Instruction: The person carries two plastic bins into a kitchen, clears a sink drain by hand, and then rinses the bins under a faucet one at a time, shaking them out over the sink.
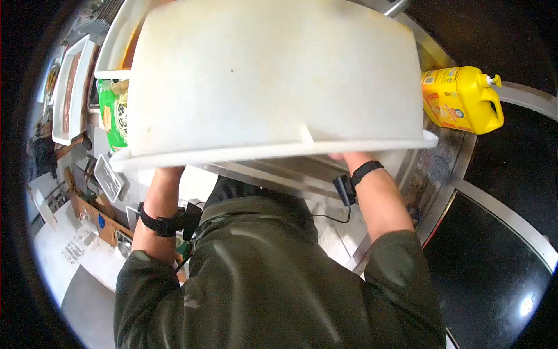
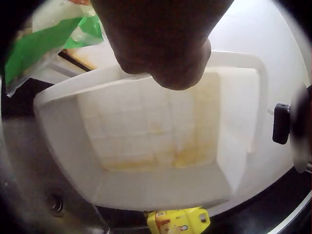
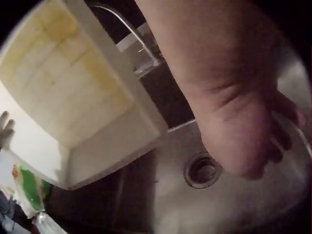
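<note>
A large white plastic tub is tipped up, its outer bottom filling the head view. Yellow stains mark its inside in the left wrist view. At its rim, my left hand grips the tub, most of its fingers hidden. My right hand has loosely bent fingers with nothing seen between them, and it appears above a steel sink beside the tub. In the head view, the near rim mostly hides that hand. Black straps with small devices circle both wrists.
A yellow pump jug stands right of the tub. Left are a green food bag and a white tray with reddish contents. The sink has a drain and a curved faucet.
</note>
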The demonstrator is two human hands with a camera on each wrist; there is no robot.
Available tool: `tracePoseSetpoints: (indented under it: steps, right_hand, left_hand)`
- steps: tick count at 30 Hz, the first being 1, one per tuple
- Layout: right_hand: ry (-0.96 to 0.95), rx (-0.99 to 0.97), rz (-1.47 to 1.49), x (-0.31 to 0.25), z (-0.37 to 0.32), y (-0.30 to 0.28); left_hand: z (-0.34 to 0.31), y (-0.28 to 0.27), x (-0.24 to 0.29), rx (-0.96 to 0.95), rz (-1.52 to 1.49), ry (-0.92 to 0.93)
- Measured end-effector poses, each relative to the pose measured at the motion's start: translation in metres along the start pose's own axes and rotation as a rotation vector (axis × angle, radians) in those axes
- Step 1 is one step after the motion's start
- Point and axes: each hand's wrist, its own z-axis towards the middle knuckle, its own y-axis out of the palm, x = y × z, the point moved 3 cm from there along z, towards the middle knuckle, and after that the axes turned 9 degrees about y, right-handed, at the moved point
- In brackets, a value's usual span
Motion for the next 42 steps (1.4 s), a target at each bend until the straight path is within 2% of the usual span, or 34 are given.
tracePoseSetpoints:
  steps: [2, 3, 5, 6, 7, 9, 10, 15, 17, 18, 19, 21, 22, 23, 24, 25, 26, 27, 28, 29, 31, 32, 33, 34, 35, 36, 39, 40, 41, 42]
  right_hand:
    - [-0.001, 0.0, 0.021, -0.044, -0.014, -0.054]
    - [0.004, -0.066, 0.023, -0.063, -0.025, -0.076]
    - [0.028, -0.388, -0.023, -0.087, -0.039, -0.085]
    - [0.032, -0.67, -0.083, -0.088, -0.03, -0.051]
    - [0.082, -0.83, -0.155, -0.093, -0.031, -0.051]
    - [0.113, -0.763, -0.136, -0.101, -0.038, -0.058]
    - [0.126, -0.757, -0.134, -0.108, -0.036, -0.057]
    - [0.155, -0.632, -0.06, -0.141, -0.014, -0.058]
    - [0.05, -0.58, -0.094, -0.155, 0.002, -0.048]
    - [0.176, -0.599, -0.027, -0.15, 0.024, -0.004]
    - [0.169, -0.594, -0.026, -0.156, 0.029, -0.019]
    - [0.034, -0.595, -0.17, -0.175, 0.036, -0.063]
    - [0.03, -0.621, -0.198, -0.177, 0.057, -0.044]
    - [0.019, -0.619, -0.192, -0.177, 0.068, -0.036]
    - [-0.117, -0.546, -0.304, -0.178, 0.079, -0.029]
    - [-0.253, -0.465, -0.413, -0.182, 0.089, -0.028]
    - [-0.212, -0.495, -0.399, -0.182, 0.096, -0.039]
    - [-0.171, -0.523, -0.385, -0.183, 0.103, -0.05]
    - [-0.118, -0.487, -0.277, -0.181, 0.124, -0.034]
    - [-0.066, -0.454, -0.166, -0.181, 0.143, -0.021]
    - [-0.119, -0.513, -0.201, -0.183, 0.169, -0.018]
    - [-0.181, -0.429, -0.222, -0.186, 0.173, -0.021]
    - [-0.241, -0.344, -0.241, -0.19, 0.181, -0.025]
    - [-0.213, -0.312, -0.138, -0.196, 0.2, -0.004]
    - [-0.183, -0.283, -0.034, -0.206, 0.223, 0.039]
    - [-0.208, -0.123, 0.025, -0.217, 0.24, 0.09]
    - [-0.227, -0.116, 0.174, -0.222, 0.226, 0.067]
    - [-0.21, -0.102, 0.219, -0.223, 0.233, 0.076]
    - [-0.196, -0.088, 0.266, -0.223, 0.244, 0.09]
    - [-0.284, -0.115, 0.298, -0.203, 0.234, 0.094]
  left_hand:
    - [-0.004, -0.015, -0.011, 0.026, -0.052, -0.022]
    - [-0.007, -0.022, -0.017, 0.04, -0.082, -0.03]
    - [-0.009, -0.036, -0.03, 0.063, -0.149, -0.046]
    - [-0.01, -0.042, -0.036, 0.07, -0.143, -0.051]
    - [-0.011, -0.048, -0.042, 0.075, -0.12, -0.047]
    - [-0.011, -0.057, -0.057, 0.082, 0.091, -0.063]
    - [-0.008, -0.059, -0.063, 0.105, 0.149, -0.006]
    - [0.017, -0.068, -0.077, 0.146, 0.278, 0.063]
    - [0.026, -0.069, -0.08, 0.251, 0.065, -0.051]
    - [0.031, -0.069, -0.08, 0.278, 0.018, -0.079]
    - [0.035, -0.069, -0.08, 0.307, -0.029, -0.106]
    - [0.044, -0.062, -0.081, 0.362, -0.278, -0.302]
    - [0.051, -0.059, -0.079, 0.38, -0.355, -0.366]
    - [0.063, -0.053, -0.068, 0.488, -0.505, -0.404]
    - [0.071, -0.047, -0.062, 0.595, -0.655, -0.439]
    - [0.068, -0.046, -0.066, 0.593, -0.641, -0.432]
    - [0.074, -0.048, -0.064, 0.463, -0.441, -0.415]
    - [0.079, -0.041, -0.062, 0.555, -0.582, -0.468]
    - [0.097, -0.036, -0.049, 0.659, -0.72, -0.515]
    - [0.105, -0.032, -0.048, 0.656, -0.704, -0.506]
    - [0.119, -0.029, -0.041, 0.495, -0.382, -0.443]
    - [0.126, -0.026, -0.039, 0.495, -0.362, -0.435]
    - [0.13, -0.019, -0.039, 0.566, -0.492, -0.518]
    - [0.136, -0.013, -0.038, 0.636, -0.625, -0.599]
    - [0.142, -0.006, -0.038, 0.705, -0.76, -0.678]
    - [0.149, -0.001, -0.037, 0.656, -0.787, -0.666]
    - [0.154, 0.0, -0.027, 0.572, -0.673, -0.724]
    - [0.152, 0.002, -0.031, 0.597, -0.754, -0.668]
    - [0.167, 0.006, -0.018, 0.664, -0.727, -0.721]
    - [0.174, 0.007, -0.012, 0.651, -0.726, -0.711]
